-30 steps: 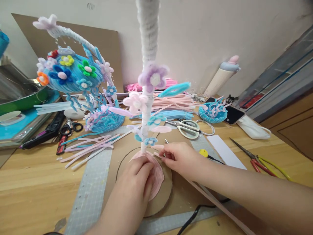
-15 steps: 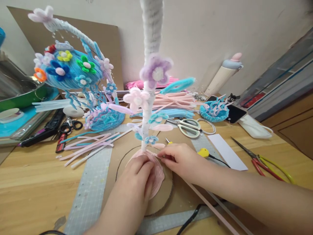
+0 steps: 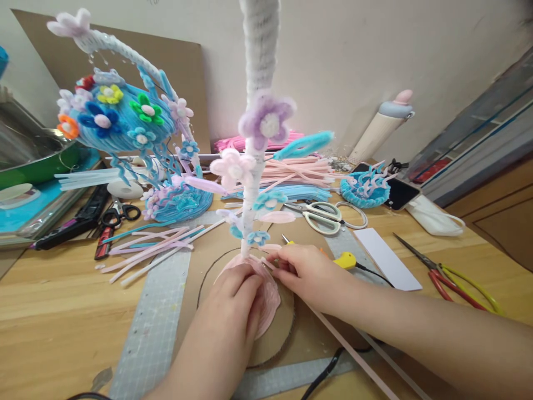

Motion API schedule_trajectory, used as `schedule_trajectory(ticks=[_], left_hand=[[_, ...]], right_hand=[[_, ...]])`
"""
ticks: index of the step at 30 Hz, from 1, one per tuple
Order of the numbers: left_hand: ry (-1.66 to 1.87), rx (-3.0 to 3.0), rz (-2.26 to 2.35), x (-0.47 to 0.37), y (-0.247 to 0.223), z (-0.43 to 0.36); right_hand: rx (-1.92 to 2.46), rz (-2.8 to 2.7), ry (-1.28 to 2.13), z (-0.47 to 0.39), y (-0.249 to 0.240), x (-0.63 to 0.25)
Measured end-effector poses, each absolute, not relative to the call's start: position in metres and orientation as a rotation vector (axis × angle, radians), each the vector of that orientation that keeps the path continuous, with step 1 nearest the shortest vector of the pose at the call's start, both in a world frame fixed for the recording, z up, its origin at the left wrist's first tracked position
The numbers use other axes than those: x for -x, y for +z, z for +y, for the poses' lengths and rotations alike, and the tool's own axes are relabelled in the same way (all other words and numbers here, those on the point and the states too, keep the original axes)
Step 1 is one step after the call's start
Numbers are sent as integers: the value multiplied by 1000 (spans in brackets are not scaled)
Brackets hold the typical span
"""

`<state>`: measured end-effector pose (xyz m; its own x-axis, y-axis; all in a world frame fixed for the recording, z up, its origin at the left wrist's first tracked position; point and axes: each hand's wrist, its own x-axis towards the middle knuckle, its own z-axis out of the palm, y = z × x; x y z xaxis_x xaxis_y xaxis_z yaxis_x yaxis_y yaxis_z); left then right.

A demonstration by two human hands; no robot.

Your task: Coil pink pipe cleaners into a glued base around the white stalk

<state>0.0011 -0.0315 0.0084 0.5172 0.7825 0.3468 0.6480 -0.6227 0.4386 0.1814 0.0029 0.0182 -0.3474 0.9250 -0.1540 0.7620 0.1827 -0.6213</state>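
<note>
A tall white-wrapped stem (image 3: 261, 55) with chenille flowers rises from a round cardboard disc (image 3: 277, 333). Around its foot lies a flat pale pink coil of pipe cleaner (image 3: 270, 303). My left hand (image 3: 237, 303) presses down on the coil with bent fingers; its fingertips are partly hidden. Just right of the stem's foot, my right hand (image 3: 302, 272) pinches a pink pipe cleaner (image 3: 350, 350), whose long tail comes out beneath the wrist toward the front edge. A purple flower (image 3: 267, 122) and a pink flower (image 3: 233, 168) sit on the stem above my hands.
A yellow glue gun (image 3: 345, 260) lies behind my right hand. White-handled scissors (image 3: 322, 216) and red-and-yellow-handled scissors (image 3: 441, 278) are on the table. Loose pipe cleaners (image 3: 154, 250) lie left. A flower-covered blue lamp-like piece (image 3: 125, 119) stands at back left.
My right hand has shifted slightly at the stem's foot, and the tail of the pink pipe cleaner has swung a little left. My left hand stays in place on the coil.
</note>
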Motion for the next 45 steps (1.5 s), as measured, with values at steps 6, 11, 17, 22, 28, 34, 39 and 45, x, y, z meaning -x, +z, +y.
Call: schedule_trajectory(ticks=[6,11,17,22,28,34,39,45], left_hand=[[750,-2500,1222,0,6,-33],[761,-2504,1201,0,7,-31],[787,-2528,1203,-1,7,-30],[763,-2523,1212,-1,7,-32],[744,-2505,1219,-1,9,-31],[744,-2504,1211,-1,8,-31],[720,-2484,1236,0,6,-32],[700,-2512,1234,2,3,-33]], right_hand=[[1499,-2221,938,4,14,-183],[1496,-2267,912,3,18,-182],[1566,-2249,898,1,22,-180],[1495,-2281,925,3,25,-180],[1468,-2262,955,3,25,-180],[1527,-2230,981,2,23,-180],[1434,-2160,1063,3,18,-183],[1407,-2148,1074,4,18,-186]])
